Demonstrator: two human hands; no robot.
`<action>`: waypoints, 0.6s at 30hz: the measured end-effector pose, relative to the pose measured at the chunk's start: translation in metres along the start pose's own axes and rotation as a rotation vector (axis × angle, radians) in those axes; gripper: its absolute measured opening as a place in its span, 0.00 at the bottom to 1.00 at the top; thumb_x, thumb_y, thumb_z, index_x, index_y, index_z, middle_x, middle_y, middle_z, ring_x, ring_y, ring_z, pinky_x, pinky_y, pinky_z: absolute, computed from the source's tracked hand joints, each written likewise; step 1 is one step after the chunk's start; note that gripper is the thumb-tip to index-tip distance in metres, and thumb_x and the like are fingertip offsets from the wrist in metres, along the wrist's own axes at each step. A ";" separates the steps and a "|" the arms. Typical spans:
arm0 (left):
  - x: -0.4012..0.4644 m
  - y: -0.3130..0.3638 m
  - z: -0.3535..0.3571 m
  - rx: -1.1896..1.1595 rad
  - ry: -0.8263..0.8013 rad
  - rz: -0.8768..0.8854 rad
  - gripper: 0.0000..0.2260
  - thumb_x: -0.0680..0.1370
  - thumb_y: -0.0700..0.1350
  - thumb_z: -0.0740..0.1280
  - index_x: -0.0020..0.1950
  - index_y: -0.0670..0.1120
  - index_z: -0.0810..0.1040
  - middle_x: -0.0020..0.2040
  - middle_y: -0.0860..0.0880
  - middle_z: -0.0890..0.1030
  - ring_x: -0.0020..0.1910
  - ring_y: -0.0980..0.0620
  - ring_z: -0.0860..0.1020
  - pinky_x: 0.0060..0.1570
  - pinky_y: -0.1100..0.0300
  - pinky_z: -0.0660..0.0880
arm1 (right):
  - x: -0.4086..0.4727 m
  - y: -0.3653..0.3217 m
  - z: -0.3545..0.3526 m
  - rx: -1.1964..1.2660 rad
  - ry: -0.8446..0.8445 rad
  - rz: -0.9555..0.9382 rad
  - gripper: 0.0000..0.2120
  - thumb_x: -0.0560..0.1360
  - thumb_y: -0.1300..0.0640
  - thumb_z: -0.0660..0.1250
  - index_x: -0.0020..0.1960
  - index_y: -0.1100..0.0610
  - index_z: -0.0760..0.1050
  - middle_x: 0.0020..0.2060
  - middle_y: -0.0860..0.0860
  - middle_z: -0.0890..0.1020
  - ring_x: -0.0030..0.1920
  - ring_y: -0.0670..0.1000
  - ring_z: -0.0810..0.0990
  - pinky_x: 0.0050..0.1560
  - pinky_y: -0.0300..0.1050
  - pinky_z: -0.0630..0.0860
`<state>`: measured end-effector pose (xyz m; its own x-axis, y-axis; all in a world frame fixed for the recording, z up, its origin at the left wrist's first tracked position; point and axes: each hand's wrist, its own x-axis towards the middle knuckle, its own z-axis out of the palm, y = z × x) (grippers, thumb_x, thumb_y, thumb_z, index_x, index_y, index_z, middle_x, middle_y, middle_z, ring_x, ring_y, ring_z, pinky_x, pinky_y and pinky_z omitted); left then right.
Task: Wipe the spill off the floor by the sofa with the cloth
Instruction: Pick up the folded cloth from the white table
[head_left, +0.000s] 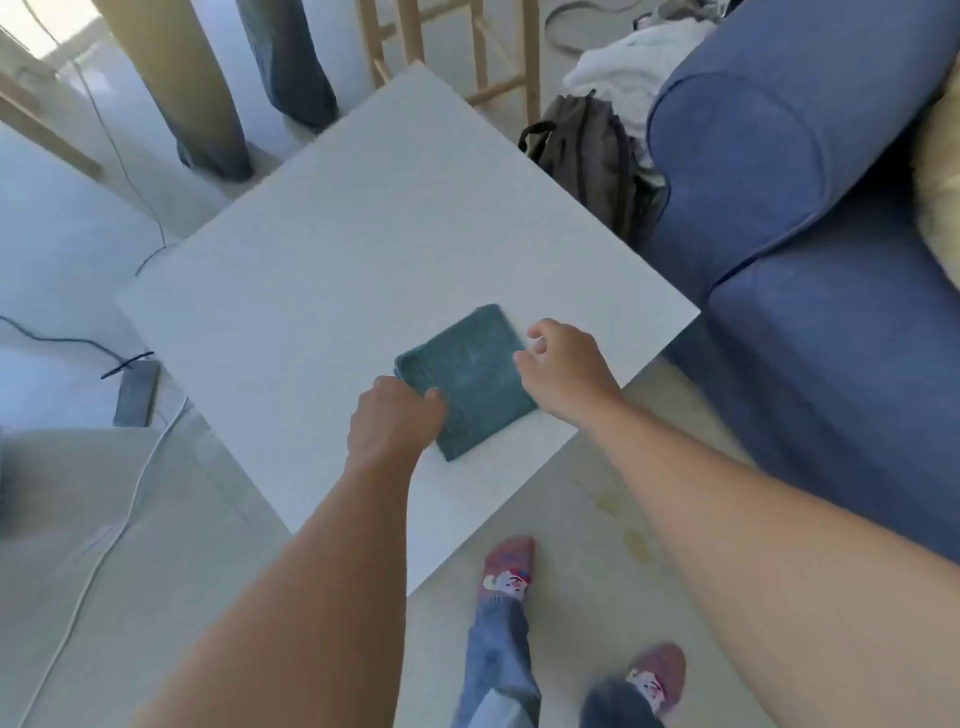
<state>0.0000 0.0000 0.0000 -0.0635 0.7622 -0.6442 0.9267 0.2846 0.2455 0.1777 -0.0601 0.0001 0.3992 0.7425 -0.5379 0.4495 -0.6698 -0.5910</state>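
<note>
- The cloth (464, 379) is teal, folded into a square, and it lies flat on the white table (332, 249), near the table corner that points to 5 o'clock.
- The left hand (395, 418) is at the cloth's 7 o'clock corner. Its fingers are curled together on the edge of the cloth, and they seem to pinch it there.
- The right hand (563, 366) is at the cloth's 3 o'clock edge, with fingers loosely bent. I cannot tell if it grips the cloth or only touches it.
- The spill (626, 525) is a group of pale yellow spots on the floor (597, 613), at 5 o'clock from the cloth, between the table and the blue sofa (810, 260).
- Two feet in patterned socks (509, 564) stand on the floor at 6 o'clock, near the spill.
- A dark backpack (592, 156) leans beside the sofa arm at 1 o'clock.
</note>
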 end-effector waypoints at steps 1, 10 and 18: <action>0.004 -0.004 0.011 -0.046 0.018 -0.018 0.19 0.77 0.53 0.65 0.59 0.40 0.71 0.48 0.46 0.75 0.43 0.44 0.75 0.39 0.54 0.70 | 0.004 0.005 0.013 -0.037 0.016 -0.011 0.16 0.82 0.53 0.65 0.67 0.59 0.74 0.63 0.55 0.77 0.62 0.57 0.77 0.53 0.46 0.72; 0.017 0.006 0.047 -0.372 0.116 0.043 0.08 0.73 0.45 0.65 0.49 0.44 0.78 0.41 0.52 0.78 0.44 0.47 0.78 0.39 0.55 0.76 | 0.000 0.040 0.049 -0.087 0.127 0.069 0.16 0.79 0.59 0.68 0.37 0.54 0.65 0.37 0.48 0.72 0.38 0.54 0.72 0.30 0.45 0.61; -0.019 0.058 0.075 -0.333 -0.092 0.349 0.17 0.76 0.39 0.64 0.60 0.52 0.64 0.50 0.50 0.78 0.45 0.51 0.78 0.32 0.55 0.75 | -0.037 0.108 0.004 0.389 0.043 0.094 0.34 0.73 0.69 0.64 0.70 0.41 0.62 0.55 0.54 0.77 0.43 0.56 0.83 0.35 0.56 0.83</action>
<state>0.0828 -0.0416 -0.0281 0.2769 0.7949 -0.5399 0.7173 0.2029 0.6666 0.2089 -0.1600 -0.0463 0.4611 0.6719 -0.5796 0.0763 -0.6808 -0.7285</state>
